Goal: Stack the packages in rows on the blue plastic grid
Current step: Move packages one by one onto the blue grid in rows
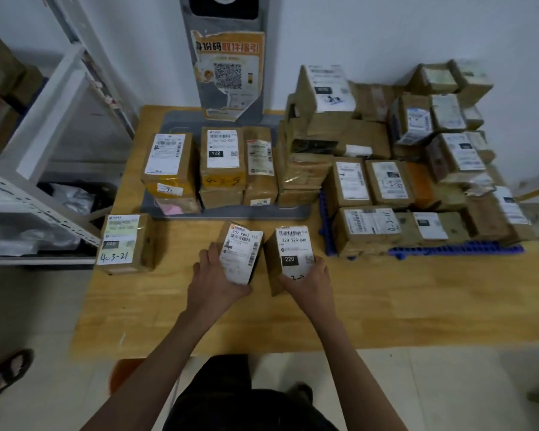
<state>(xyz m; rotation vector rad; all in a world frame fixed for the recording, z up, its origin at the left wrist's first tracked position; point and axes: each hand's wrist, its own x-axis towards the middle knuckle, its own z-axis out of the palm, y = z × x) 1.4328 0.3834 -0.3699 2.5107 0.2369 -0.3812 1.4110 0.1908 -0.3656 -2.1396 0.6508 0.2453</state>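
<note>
Two small cardboard packages sit side by side at the centre of the frame, each in one hand. The left hand (213, 270) grips the package marked 507 (241, 251): its fingers curl along the box's left side and its thumb tucks under the near lower corner, so the box stands tilted with its label facing up. The right hand (308, 279) grips the package marked 220 (293, 251) from the lower right, fingers wrapped round the right edge and the near corner, the label also up. The two boxes lean close together, nearly touching at their near edges.

To the right of centre lies the blue plastic grid (455, 248), its edge showing under rows of stacked packages (386, 181) that rise toward the upper right of the frame. All of it rests on a wooden table (386, 300).

At centre top a second cluster of boxes (221, 163) stands on a grey base (231, 211) below a kiosk with an orange poster (227, 70). One lone box marked 060 (123, 242) stands at the table's left edge. White metal shelving (44, 135) fills the upper left.
</note>
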